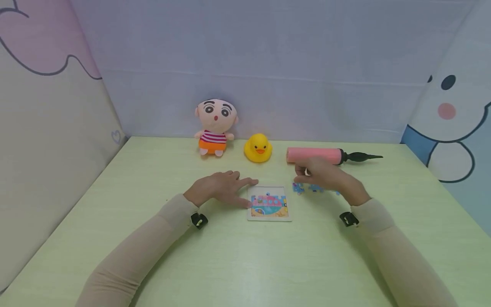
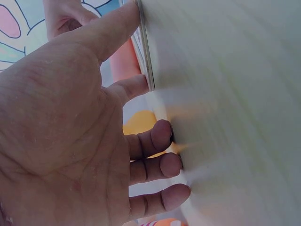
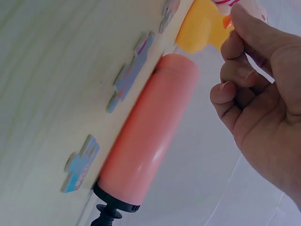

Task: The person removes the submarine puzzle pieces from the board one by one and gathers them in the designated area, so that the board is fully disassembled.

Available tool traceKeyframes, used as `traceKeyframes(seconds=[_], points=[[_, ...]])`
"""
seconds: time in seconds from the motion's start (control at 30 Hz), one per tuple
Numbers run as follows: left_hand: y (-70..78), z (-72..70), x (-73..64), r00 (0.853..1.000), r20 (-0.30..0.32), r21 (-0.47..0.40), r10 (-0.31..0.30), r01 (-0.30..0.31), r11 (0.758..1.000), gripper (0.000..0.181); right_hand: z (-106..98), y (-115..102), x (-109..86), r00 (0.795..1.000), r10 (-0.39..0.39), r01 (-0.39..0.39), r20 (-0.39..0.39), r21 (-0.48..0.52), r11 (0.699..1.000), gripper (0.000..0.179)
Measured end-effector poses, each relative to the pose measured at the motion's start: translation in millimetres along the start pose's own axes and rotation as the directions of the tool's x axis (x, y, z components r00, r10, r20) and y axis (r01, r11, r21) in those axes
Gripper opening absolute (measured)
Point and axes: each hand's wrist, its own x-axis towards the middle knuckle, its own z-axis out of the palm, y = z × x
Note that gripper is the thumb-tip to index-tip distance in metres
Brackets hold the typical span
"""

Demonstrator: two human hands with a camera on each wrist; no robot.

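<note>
A square jigsaw tray lies flat on the table, its lower part filled with pieces showing a pink and teal picture; the upper part shows bare backing. My left hand is spread beside it, straight thumb at the left edge and index finger at the top left corner. The other three fingers extend past the tray in the left wrist view. Just right of the tray, loose blue jigsaw pieces lie in a row. Above them hovers my right hand, fingers curled and thumb near the index finger, with nothing visible between them.
Behind the right hand lies a pink hand pump with a black nozzle pointing right. A yellow rubber duck sits behind the tray. Left of the duck, a plush doll in a striped top leans near the back curtain.
</note>
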Motion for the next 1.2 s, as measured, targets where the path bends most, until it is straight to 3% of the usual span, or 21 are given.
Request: traceKeyframes(seconds=[0.27,0.67,1.03,1.2], points=[[0.6,0.2,-0.2,1.0,0.002,0.019,0.0,0.0,1.0,0.079,6.9,-14.4,6.0,0.999,-0.025,0.025,0.028,0.003,1.0,0.027],[1.8,-0.7,-0.8,1.0,-0.002,-0.002,-0.012,0.012,1.0,0.079,15.3,-27.3,12.3,0.997,0.012,-0.013,0.082,0.006,1.0,0.013],[3.7,-1.8,-0.1,1.0,0.003,0.007,-0.005,0.005,1.0,0.079,23.7,-40.5,22.8,0.986,-0.085,0.09,0.147,-0.023,0.996,0.016],[3.5,-2.9,-2.9,1.0,0.006,0.011,-0.018,0.018,1.0,0.078,31.1,-46.3,28.2,0.984,-0.072,0.073,0.165,-0.002,0.997,0.018]])
